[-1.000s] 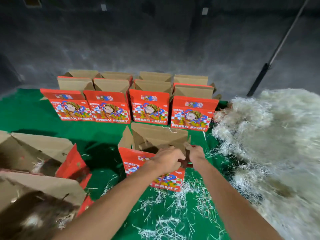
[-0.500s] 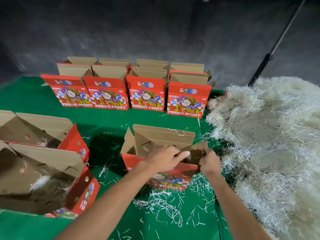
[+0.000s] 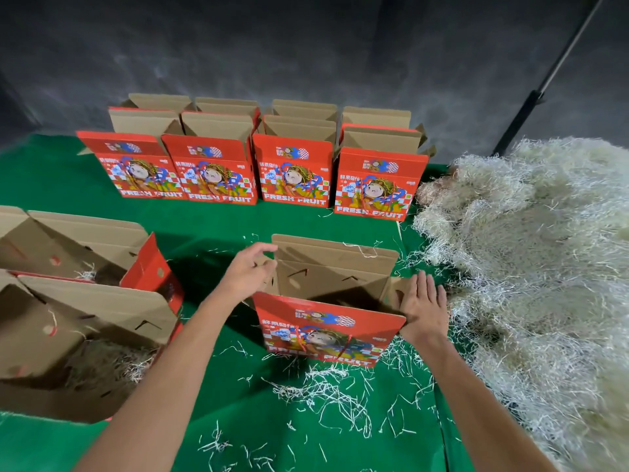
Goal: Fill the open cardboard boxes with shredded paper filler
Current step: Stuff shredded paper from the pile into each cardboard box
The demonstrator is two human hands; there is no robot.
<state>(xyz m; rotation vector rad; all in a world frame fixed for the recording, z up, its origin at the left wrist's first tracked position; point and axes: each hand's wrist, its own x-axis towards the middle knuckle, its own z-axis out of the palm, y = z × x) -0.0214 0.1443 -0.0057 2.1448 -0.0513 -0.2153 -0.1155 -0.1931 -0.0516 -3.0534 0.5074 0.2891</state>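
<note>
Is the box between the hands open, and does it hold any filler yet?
Open: the box stands with flaps up. No filler shows inside, though its shadowed bottom is hidden.

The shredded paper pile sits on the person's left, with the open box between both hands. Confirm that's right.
Wrong side. The head view shows the shredded paper pile on the person's right, beyond the right hand. The open box does sit between both hands, with the left hand at its left flap.

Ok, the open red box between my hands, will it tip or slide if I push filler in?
The red box looks empty and made of thin cardboard, so it is probably light and may slide on the green cloth. It stands tall and narrow, so it could tip. Its raised flaps will likely flex.
</note>
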